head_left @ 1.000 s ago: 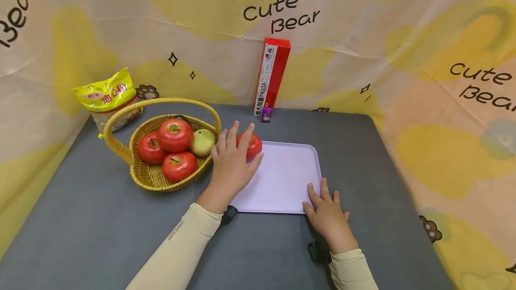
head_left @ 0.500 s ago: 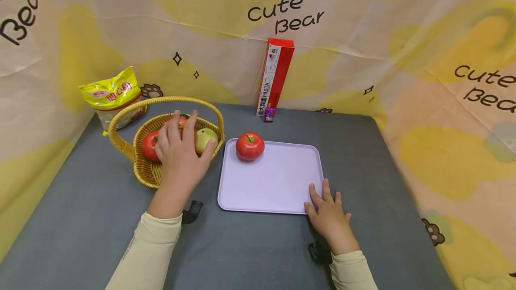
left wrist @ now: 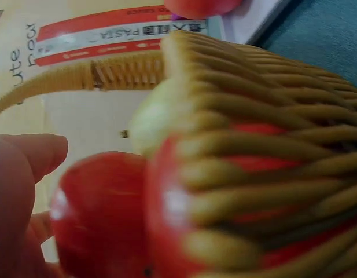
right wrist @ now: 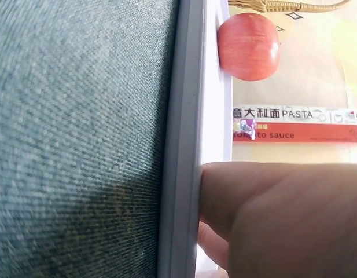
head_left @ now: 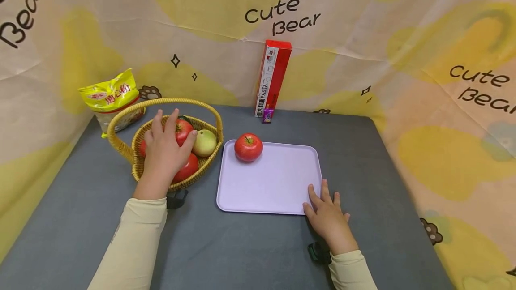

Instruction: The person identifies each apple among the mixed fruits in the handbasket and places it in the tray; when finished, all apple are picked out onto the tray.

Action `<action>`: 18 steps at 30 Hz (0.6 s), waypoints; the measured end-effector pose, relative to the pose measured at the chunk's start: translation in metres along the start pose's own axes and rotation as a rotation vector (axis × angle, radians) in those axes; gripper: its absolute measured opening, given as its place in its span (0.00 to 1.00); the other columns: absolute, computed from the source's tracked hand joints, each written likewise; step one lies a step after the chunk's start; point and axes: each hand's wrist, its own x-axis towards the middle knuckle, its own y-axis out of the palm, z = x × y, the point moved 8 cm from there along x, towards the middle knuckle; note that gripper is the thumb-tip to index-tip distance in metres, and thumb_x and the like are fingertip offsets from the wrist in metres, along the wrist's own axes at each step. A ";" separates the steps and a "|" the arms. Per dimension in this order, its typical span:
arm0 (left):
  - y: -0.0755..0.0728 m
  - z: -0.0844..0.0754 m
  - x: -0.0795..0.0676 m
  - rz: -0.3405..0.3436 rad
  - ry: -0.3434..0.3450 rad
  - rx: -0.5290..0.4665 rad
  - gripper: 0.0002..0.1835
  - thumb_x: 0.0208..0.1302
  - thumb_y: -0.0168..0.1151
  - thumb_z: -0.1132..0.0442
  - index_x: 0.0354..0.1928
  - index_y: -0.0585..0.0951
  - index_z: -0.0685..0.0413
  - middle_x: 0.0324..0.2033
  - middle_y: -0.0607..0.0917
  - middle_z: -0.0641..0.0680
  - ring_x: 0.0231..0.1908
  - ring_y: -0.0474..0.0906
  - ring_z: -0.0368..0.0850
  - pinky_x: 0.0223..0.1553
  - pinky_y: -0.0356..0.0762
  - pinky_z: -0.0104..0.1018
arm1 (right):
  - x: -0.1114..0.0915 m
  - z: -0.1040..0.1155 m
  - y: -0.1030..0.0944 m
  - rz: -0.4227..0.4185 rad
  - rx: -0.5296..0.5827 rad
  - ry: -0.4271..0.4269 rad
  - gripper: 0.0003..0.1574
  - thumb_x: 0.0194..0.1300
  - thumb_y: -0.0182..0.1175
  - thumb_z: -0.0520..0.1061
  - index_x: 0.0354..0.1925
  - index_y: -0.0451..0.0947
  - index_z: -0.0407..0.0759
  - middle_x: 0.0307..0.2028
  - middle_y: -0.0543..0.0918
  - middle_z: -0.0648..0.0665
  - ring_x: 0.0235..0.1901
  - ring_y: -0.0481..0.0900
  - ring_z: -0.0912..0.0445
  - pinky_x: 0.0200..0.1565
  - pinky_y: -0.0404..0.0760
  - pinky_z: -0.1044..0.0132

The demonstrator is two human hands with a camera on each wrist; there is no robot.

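While the left hand (head_left: 164, 153) spreads its fingers over glossy red apples (head_left: 184, 131) in the golden wicker basket (head_left: 206, 167), whose arched handle (head_left: 193, 100) may crowd lifting, 1 round red apple (head_left: 248, 148) sits far-left on the lilac rectangular tray (head_left: 274, 187), leaving room rightward; the right hand (head_left: 329, 219), spread, touches its near-right corner, probably steadying it.

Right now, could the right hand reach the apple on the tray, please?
Probably yes: the right hand touches the tray, and only bare tray surface shows between hand and apple.
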 end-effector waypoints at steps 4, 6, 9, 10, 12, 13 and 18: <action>0.007 0.005 0.003 0.024 -0.010 -0.013 0.40 0.78 0.55 0.43 0.84 0.57 0.50 0.79 0.50 0.70 0.69 0.54 0.83 0.66 0.52 0.80 | 0.000 0.001 0.000 -0.003 -0.002 -0.003 0.41 0.79 0.57 0.54 0.82 0.60 0.47 0.84 0.40 0.34 0.76 0.41 0.18 0.58 0.47 0.10; 0.009 0.006 0.004 0.023 -0.005 -0.021 0.38 0.78 0.55 0.44 0.82 0.60 0.50 0.77 0.54 0.70 0.68 0.56 0.80 0.65 0.54 0.79 | 0.000 0.000 0.000 -0.002 0.000 -0.003 0.41 0.79 0.57 0.54 0.82 0.60 0.47 0.84 0.40 0.34 0.76 0.41 0.19 0.58 0.47 0.10; 0.010 0.007 0.005 0.014 -0.004 -0.032 0.36 0.77 0.55 0.46 0.81 0.62 0.50 0.74 0.57 0.70 0.67 0.57 0.78 0.63 0.56 0.79 | 0.001 -0.001 0.001 -0.002 0.000 -0.004 0.41 0.79 0.56 0.54 0.82 0.59 0.48 0.84 0.40 0.34 0.76 0.40 0.19 0.58 0.46 0.10; 0.011 0.008 0.005 0.013 -0.005 -0.032 0.36 0.77 0.55 0.46 0.81 0.62 0.50 0.74 0.57 0.70 0.67 0.57 0.78 0.63 0.57 0.79 | 0.002 -0.002 0.002 -0.003 0.000 -0.006 0.41 0.79 0.56 0.54 0.82 0.59 0.48 0.84 0.40 0.34 0.76 0.40 0.19 0.58 0.46 0.10; 0.011 0.009 0.005 0.007 -0.004 -0.034 0.36 0.77 0.54 0.47 0.81 0.62 0.50 0.73 0.58 0.70 0.67 0.57 0.77 0.62 0.57 0.79 | 0.003 -0.002 0.003 -0.002 -0.001 -0.008 0.41 0.79 0.56 0.55 0.83 0.59 0.48 0.84 0.40 0.34 0.76 0.40 0.19 0.57 0.45 0.10; 0.012 0.009 0.005 0.003 -0.002 -0.035 0.35 0.78 0.54 0.47 0.81 0.62 0.50 0.73 0.58 0.70 0.67 0.57 0.77 0.62 0.57 0.79 | 0.003 -0.002 0.003 0.001 0.000 -0.009 0.41 0.79 0.56 0.55 0.83 0.59 0.48 0.84 0.40 0.34 0.76 0.39 0.19 0.57 0.45 0.10; 0.011 0.010 0.005 -0.029 0.018 -0.035 0.34 0.77 0.55 0.48 0.80 0.64 0.50 0.71 0.60 0.70 0.67 0.58 0.76 0.63 0.58 0.77 | 0.004 -0.003 0.005 0.003 0.005 -0.006 0.41 0.79 0.56 0.55 0.83 0.58 0.48 0.84 0.40 0.34 0.76 0.39 0.19 0.58 0.44 0.10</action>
